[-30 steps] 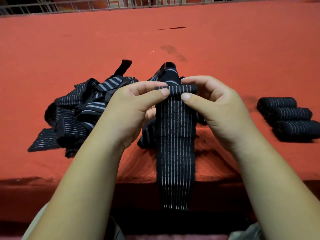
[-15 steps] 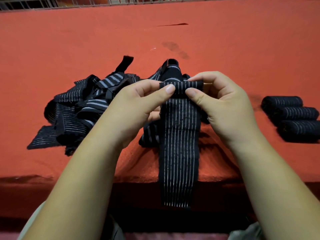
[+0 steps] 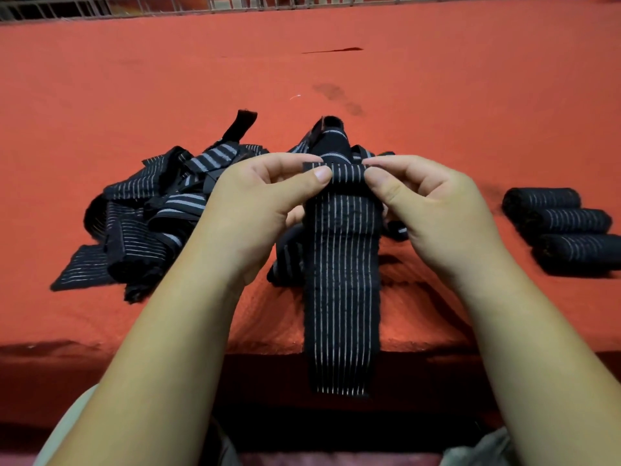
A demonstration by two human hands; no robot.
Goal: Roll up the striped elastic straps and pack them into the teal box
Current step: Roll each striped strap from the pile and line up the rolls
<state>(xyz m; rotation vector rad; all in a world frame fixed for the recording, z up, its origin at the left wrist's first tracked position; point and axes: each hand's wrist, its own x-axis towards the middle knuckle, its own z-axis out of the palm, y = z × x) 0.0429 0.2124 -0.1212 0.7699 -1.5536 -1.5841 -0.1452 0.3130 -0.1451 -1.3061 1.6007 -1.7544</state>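
While the pinch of both hands is kept as it was a second ago, the small roll at the top of the black elastic strap with thin pale stripes is seen slightly thicker than before. The strap's free lower end is drawn a little higher, and the two thumbs are set a little further apart along the roll.

The left hand is closed on the left end of the roll, which is pinched between thumb and curled forefinger. The right hand is closed on the right end in the same way, with the remaining fingers curled behind. Both forearms are held raised toward the strap, wrists nearly level.

The strap is held taut below the roll; its upper part is backed by the red cloth-covered table, and its lower part hangs past the table's near edge.

Left of the strap, a loose heap of unrolled black striped straps is spread out, partly running behind it. Well to the right of the strap, three finished black striped rolls are laid side by side. Beyond the strap, a dark stain is seen on the cloth.
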